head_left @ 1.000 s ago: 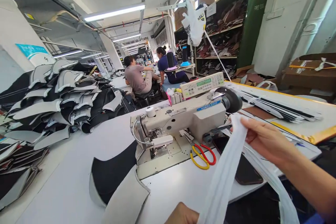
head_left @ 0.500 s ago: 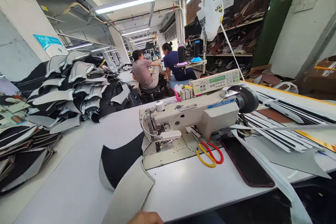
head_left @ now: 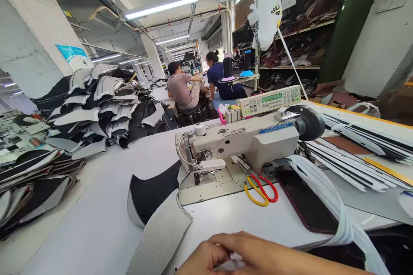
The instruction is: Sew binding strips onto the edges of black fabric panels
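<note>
Hands, two, low in the view. Left hand [head_left: 198,258]: fingers bent, lower part cut off by the frame. Right hand [head_left: 247,247]: reaching in from the right, back uppermost, fingers curled down to meet the left. Pale scrap [head_left: 234,262]: shows in the gap between them; material, and whether it is gripped, cannot be told.

Fabric piece [head_left: 163,234], grey and black: left of and beyond the hands, against the left end of the sewing machine [head_left: 240,137]. Long axis of its grey panel runs from the machine toward the wearer, slanting left at the near end. Left hand nearer, just beside its right edge; contact uncertain.

Strap [head_left: 346,227], white: right of the hands, looping from behind the machine across the phone [head_left: 308,206] and down over the table's front edge. Right arm nearer.

Room for moving: a band of white table [head_left: 97,206] between hands and machine, bounded left by the fabric piece, right by the phone, beyond by the scissors [head_left: 260,191], blades on the machine bed. More tabletop left of the fabric piece.

Outlying: heap of cut pieces [head_left: 93,116], far left; flat strips [head_left: 342,163], right; two seated people, background.
</note>
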`<action>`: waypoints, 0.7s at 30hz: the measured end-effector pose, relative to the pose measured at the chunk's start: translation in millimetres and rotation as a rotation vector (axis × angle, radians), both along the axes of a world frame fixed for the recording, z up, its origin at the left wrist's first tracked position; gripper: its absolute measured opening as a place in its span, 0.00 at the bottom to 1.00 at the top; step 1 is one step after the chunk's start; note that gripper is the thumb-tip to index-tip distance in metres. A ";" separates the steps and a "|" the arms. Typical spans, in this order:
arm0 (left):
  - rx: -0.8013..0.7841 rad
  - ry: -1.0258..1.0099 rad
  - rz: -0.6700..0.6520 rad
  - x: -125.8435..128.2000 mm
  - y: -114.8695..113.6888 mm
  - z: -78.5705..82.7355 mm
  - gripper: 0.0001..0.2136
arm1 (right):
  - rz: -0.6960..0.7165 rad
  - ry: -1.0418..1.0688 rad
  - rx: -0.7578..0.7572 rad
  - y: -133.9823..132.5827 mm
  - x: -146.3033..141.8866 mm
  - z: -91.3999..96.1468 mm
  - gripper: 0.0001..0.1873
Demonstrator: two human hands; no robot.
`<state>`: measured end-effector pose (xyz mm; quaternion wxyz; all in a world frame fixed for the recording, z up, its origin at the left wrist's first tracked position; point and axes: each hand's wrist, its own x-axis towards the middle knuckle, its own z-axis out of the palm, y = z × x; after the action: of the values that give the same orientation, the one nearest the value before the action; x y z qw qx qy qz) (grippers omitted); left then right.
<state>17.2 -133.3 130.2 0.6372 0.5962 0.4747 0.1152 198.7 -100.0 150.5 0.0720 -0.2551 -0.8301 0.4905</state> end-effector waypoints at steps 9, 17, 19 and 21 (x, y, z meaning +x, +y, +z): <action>-0.082 0.065 0.347 -82.7 -18.2 -1.5 0.24 | -0.157 0.108 -0.168 33.1 -4.7 -45.1 0.15; 0.095 0.241 0.224 -113.4 -26.0 13.1 0.20 | -0.368 0.034 -0.273 46.5 39.0 -42.9 0.16; 0.227 0.315 0.166 -115.1 -25.4 23.5 0.18 | -0.443 0.044 -0.388 49.9 49.1 -45.0 0.15; 0.431 0.442 0.063 -116.6 -24.8 32.5 0.15 | -0.495 0.054 -0.488 52.6 57.9 -45.6 0.14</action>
<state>-99.4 -158.1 162.7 0.3735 0.7133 0.5845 0.1007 256.6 -47.3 104.9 0.1478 -0.4453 -0.5992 0.6487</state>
